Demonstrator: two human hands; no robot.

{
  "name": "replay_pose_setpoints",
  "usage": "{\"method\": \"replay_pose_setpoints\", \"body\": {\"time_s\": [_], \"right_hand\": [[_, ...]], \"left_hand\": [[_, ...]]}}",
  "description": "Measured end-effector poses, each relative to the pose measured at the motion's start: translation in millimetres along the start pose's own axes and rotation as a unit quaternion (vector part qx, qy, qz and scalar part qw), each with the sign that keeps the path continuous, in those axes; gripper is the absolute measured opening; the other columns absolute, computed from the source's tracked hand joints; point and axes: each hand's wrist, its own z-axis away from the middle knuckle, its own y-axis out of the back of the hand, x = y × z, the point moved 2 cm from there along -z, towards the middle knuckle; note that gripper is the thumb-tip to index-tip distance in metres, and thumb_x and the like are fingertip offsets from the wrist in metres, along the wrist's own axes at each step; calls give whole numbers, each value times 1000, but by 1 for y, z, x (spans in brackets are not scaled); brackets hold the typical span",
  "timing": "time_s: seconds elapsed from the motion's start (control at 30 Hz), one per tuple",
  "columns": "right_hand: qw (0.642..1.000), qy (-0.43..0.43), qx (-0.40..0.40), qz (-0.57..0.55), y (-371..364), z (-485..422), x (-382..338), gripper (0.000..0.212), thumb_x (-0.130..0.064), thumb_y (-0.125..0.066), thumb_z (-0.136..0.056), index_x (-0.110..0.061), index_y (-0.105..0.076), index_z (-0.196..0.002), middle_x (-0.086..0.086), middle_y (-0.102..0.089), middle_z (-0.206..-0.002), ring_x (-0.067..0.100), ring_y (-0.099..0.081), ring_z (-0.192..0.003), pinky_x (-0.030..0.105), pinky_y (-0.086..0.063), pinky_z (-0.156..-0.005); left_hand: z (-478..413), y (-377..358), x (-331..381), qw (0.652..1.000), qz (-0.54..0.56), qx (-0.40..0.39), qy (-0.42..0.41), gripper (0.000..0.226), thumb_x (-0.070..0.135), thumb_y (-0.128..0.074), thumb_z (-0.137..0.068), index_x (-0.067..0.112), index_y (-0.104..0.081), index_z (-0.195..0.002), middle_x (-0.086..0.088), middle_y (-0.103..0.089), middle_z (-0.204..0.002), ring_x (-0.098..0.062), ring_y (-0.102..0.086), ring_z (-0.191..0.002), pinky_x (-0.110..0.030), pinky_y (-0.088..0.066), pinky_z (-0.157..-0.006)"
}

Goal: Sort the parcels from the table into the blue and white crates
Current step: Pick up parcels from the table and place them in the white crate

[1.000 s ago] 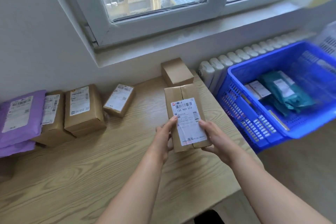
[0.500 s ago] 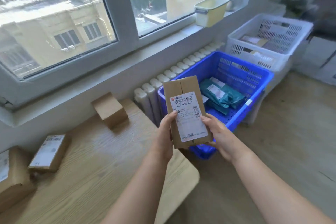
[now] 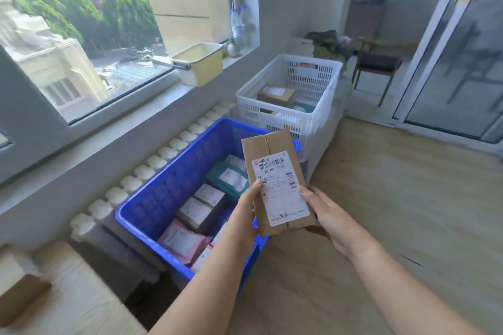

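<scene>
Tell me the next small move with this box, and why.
Probably shift the parcel slightly left and lower it into the blue crate: the left hand and right hand both grip it label-up over that crate's rim, while the white crate sits farther off. The sorting rule isn't shown.

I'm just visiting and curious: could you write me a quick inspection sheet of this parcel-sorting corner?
Surface: light wooden table, corner visible lower left, a brown cardboard box on it.
Job's things: brown cardboard parcel with a white label, held off the table; blue plastic crate and white plastic crate beyond it, both holding parcels.
Clutter: pale yellow plastic tub and clear bottles on the windowsill.
Grippers: left hand and right hand each grip one side of the parcel, fingers curled round its edges.
Cables: nothing seen.
Surroundings: white radiator under the window, wooden chair, glass door.
</scene>
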Motion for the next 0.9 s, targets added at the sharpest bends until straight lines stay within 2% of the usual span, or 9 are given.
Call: {"method": "replay_pose_setpoints", "body": {"time_s": [0.2, 0.33, 0.5, 0.57, 0.7, 0.83, 0.9], "right_hand": [[999, -1, 34, 4, 66, -89, -35, 34, -49, -54, -96, -35, -59, -127, -14, -74, -108, 4, -69, -99, 25, -51, -78], [998, -4, 59, 0, 100, -148, -66, 40, -51, -55, -94, -35, -58, -130, -15, -73, -111, 3, -68, -100, 24, -49, -76], [996, 6, 84, -8, 149, -211, -103, 34, -49, -55, -94, -36, -59, -125, -18, -73, -109, -2, -67, -96, 22, -49, -73], [996, 4, 84, -7, 167, -236, -116, 34, -50, -55, -94, -36, -60, -125, -17, -73, -110, -1, -67, -99, 23, -50, -76], [998, 7, 69, 6, 199, -294, -138, 40, -52, -56, -93, -35, -61, -128, -15, -72, -115, 3, -65, -106, 25, -49, -82], [1000, 12, 22, 19, 235, -366, -169, 34, -51, -56, -93, -37, -62, -124, -18, -73, -108, -1, -66, -100, 20, -49, -74], [999, 8, 5, 31, 250, -398, -183, 36, -53, -55, -93, -37, -62, -124, -22, -73, -103, -2, -66, -100, 19, -48, -74]], "left_hand": [[-118, -56, 22, 1000, -17, -25, 5, 50, 63, -66, -81, 34, -69, -123, 2, -72, -120, -21, -66, -116, -53, -50, -102], [-194, -90, 44, 997, -7, -71, 15, 58, 68, -66, -76, 38, -66, -125, 4, -69, -126, -22, -63, -120, -55, -48, -103], [-280, -139, 71, 995, -5, -91, 30, 75, 73, -76, -62, 38, -64, -128, 5, -67, -130, -22, -60, -125, -55, -43, -108], [-306, -157, 81, 995, -4, -89, 40, 78, 75, -77, -58, 39, -66, -126, 6, -67, -130, -21, -60, -125, -53, -41, -110], [-356, -188, 104, 997, -4, -67, 34, 65, 73, -71, -65, 39, -70, -120, 5, -71, -123, -22, -66, -116, -55, -43, -107], [-415, -221, 130, 999, 31, 1, 7, 64, 69, -75, -60, 34, -74, -114, -1, -73, -118, -26, -68, -112, -52, -46, -106], [-441, -234, 142, 999, 47, 17, -2, 69, 68, -75, -60, 32, -71, -119, -1, -72, -120, -25, -67, -114, -51, -45, -107]]}}
